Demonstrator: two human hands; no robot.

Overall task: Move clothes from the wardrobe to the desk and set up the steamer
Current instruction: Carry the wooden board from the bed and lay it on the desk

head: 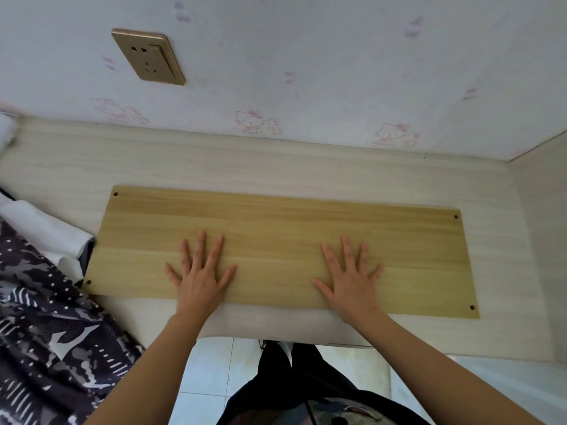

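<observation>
A yellow-brown wooden board (276, 228) with a small hole at each corner lies flat on the pale desk (214, 167). My left hand (199, 274) rests palm down on the board's near left part, fingers spread and straight. My right hand (349, 277) lies flat the same way on the near right part. A white cloth or pad (270, 323) shows under the board's front edge. No steamer is in view.
A gold wall socket (147, 56) sits on the patterned wall above the desk's left part. Dark patterned fabric (40, 317) and a white folded piece (46, 231) lie at the left. A side panel (543, 210) closes the desk at the right. Tiled floor (211, 372) lies below.
</observation>
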